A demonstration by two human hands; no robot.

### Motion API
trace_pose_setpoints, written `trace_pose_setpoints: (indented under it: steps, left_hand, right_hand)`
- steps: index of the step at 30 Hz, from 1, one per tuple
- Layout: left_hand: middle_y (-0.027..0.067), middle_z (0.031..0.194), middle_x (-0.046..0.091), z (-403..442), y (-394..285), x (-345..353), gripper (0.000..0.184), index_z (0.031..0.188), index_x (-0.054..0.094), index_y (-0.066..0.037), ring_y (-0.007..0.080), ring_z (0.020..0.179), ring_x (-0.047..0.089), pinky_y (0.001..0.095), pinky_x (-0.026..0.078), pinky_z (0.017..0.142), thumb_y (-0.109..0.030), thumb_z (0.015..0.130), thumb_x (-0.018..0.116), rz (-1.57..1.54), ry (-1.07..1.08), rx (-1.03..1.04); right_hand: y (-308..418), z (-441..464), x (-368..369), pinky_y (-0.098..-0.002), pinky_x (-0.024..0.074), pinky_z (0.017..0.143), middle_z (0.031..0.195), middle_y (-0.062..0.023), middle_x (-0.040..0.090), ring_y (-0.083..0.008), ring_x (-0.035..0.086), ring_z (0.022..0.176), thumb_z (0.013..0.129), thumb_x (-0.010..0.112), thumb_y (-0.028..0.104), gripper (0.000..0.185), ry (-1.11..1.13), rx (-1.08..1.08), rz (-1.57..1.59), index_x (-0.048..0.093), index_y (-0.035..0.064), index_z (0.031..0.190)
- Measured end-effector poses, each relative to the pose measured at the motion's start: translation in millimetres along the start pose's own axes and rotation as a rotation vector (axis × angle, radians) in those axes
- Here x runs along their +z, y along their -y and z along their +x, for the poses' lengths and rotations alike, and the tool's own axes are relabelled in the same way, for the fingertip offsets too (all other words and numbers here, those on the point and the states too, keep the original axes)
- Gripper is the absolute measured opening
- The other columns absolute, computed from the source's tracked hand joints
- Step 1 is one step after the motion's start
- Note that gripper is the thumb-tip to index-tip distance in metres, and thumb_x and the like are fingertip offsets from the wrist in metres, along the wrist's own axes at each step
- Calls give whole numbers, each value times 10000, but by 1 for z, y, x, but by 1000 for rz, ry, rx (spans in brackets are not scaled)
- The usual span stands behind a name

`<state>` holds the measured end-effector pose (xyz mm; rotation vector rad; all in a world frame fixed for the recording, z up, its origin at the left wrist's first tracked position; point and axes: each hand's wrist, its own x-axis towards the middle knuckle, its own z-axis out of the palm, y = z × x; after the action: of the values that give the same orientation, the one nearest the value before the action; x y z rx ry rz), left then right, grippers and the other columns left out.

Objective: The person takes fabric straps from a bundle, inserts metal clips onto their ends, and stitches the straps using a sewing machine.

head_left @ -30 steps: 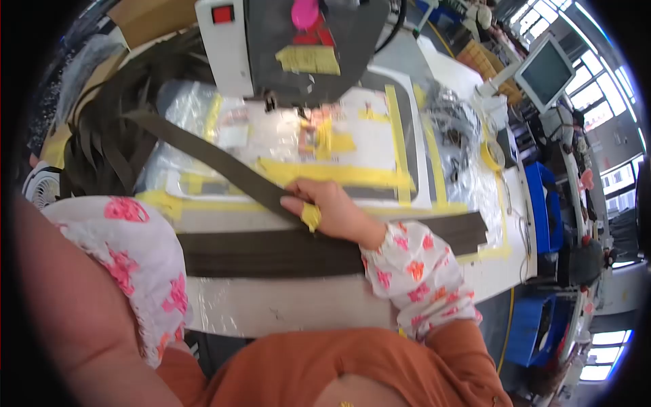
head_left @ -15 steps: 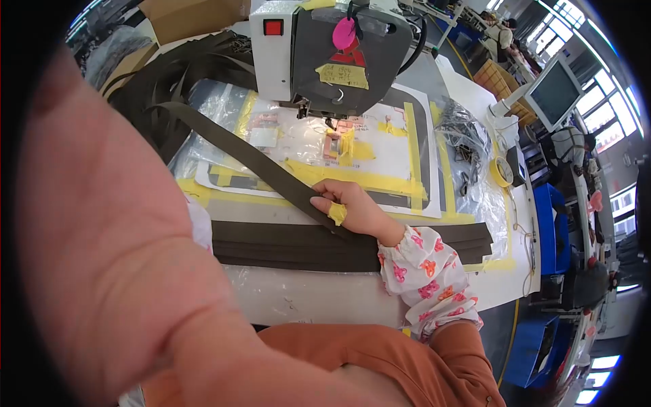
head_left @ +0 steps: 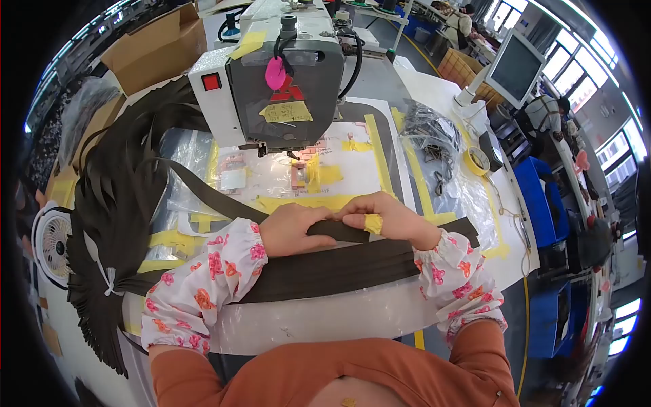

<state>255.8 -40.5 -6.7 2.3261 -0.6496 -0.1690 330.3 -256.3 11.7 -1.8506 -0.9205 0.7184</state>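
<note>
A dark olive strap (head_left: 217, 198) runs from a large bundle of straps (head_left: 122, 169) on the left down to both hands. My left hand (head_left: 296, 229) holds the strap, its fingers over it and the thumb along its lower side. Close beside it, my right hand (head_left: 383, 218), with yellow tape round a finger, pinches the strap near its end. Just below both hands lie flat dark straps (head_left: 325, 271) side by side, partly under my forearms. Behind the hands stands a sewing machine (head_left: 285, 95) over a taped template (head_left: 359, 163).
Right of the template are a plastic bag with small dark parts (head_left: 434, 139), a yellow tape roll (head_left: 476, 161) and a monitor (head_left: 515, 68). A small white fan (head_left: 54, 247) and a cardboard box (head_left: 159, 51) are at the left. Blue bins (head_left: 541, 200) stand beyond the right edge.
My left hand has come down from close to the camera onto the strap beside my right hand. The view has shifted, showing more of the machine and bundle.
</note>
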Motion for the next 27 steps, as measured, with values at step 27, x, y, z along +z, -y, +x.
trace_pose_setpoints:
  steps: [27]
  left_hand:
    - [106,690,603,-3,41,-25,184,880,615,-19,207,632,575,318,438,618,-196,833,613,-124,-220,-220]
  right_hand:
    - [-43,-22,-87,-247,436,562,733,-48,547,-124,549,612,755,575,-9,147,-593,35,-172,495,12,876]
